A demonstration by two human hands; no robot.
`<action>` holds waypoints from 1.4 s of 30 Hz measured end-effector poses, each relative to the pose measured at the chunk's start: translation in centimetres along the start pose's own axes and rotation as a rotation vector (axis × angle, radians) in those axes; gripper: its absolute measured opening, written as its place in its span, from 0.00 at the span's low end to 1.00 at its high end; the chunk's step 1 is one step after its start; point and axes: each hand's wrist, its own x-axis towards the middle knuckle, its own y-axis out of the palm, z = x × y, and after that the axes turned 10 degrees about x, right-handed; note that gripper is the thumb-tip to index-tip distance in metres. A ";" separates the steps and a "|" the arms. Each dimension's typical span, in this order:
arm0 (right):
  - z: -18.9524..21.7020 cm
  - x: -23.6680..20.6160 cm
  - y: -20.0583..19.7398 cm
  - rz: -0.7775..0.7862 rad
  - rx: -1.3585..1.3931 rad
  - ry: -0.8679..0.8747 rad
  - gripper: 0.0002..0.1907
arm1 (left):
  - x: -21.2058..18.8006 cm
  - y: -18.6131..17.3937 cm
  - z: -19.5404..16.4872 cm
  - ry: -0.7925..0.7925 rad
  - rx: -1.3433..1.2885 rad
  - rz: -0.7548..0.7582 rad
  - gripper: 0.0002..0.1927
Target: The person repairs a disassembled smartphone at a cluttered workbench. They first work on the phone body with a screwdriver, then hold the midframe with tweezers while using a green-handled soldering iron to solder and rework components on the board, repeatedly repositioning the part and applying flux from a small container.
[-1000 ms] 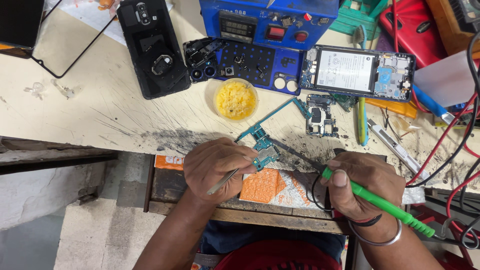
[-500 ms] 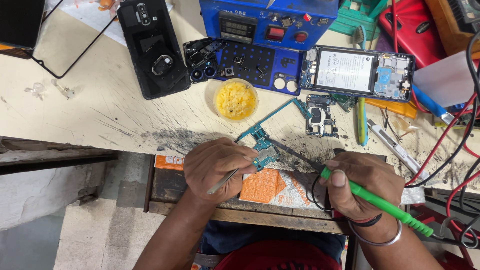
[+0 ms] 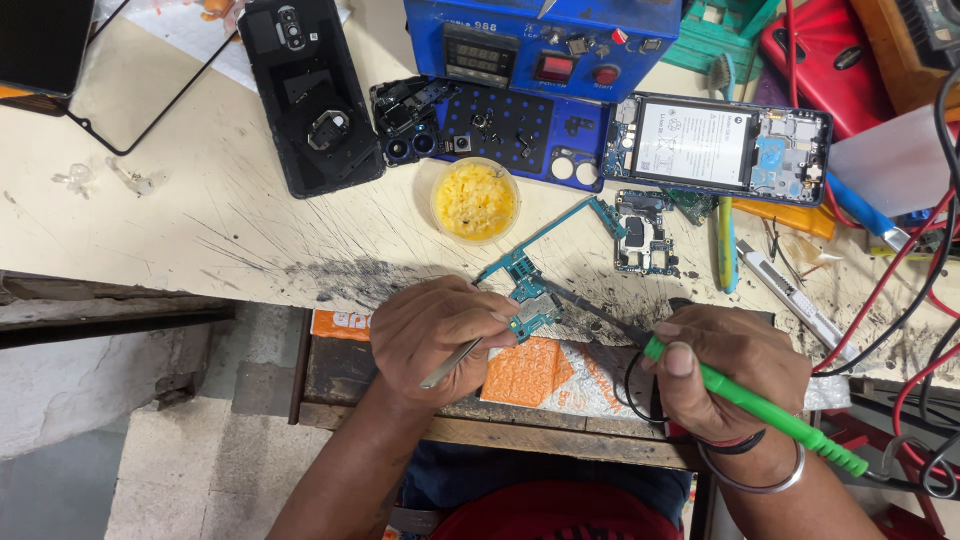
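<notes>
Green-handled soldering iron (image 3: 745, 400), gripped in the right hand (image 3: 735, 385), points toward 10 o'clock at a teal circuit board (image 3: 525, 300) on the bench (image 3: 230, 215). The left hand (image 3: 435, 335) pinches metal tweezers (image 3: 452, 362), steadying the board. A yellow-filled tub (image 3: 474, 200) sits at 12 o'clock.

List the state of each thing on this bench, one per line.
Left hand: gripping tweezers.
Right hand: gripping green soldering iron.
Teal circuit board: bare, under the iron's tip.
Phone: opened, battery exposed.
Black back cover: detached, lying flat.
Yellow-filled tub: uncovered.
</notes>
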 end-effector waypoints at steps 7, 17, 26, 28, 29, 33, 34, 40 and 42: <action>0.2 -0.1 0.1 -0.018 -0.004 0.020 0.11 | -0.1 0.0 0.1 0.004 -0.008 -0.003 0.11; -0.4 -0.2 0.0 0.029 -0.013 -0.051 0.08 | 0.2 -0.2 0.1 0.008 -0.018 0.010 0.11; 0.2 -0.4 -0.2 -0.005 -0.048 0.032 0.10 | 0.4 -0.1 -0.1 0.006 -0.019 0.005 0.11; 0.4 -0.4 0.0 -0.020 -0.040 0.039 0.10 | 0.3 -0.2 0.0 0.007 -0.019 -0.003 0.11; 0.4 -0.3 0.1 -0.011 -0.036 0.018 0.09 | 0.3 -0.2 0.0 0.006 -0.018 -0.007 0.11; 0.1 0.1 0.3 0.022 -0.017 -0.043 0.09 | 0.1 -0.1 0.2 0.008 0.000 -0.008 0.11; 0.0 0.2 0.3 0.030 -0.012 -0.051 0.09 | 0.1 -0.1 0.2 0.011 0.004 -0.012 0.11; 0.0 0.0 0.0 0.019 -0.031 -0.033 0.09 | 0.0 0.1 0.1 0.008 -0.007 -0.009 0.11; 0.0 -0.1 0.0 0.000 -0.008 -0.011 0.09 | 0.0 0.1 0.1 0.008 -0.007 -0.009 0.11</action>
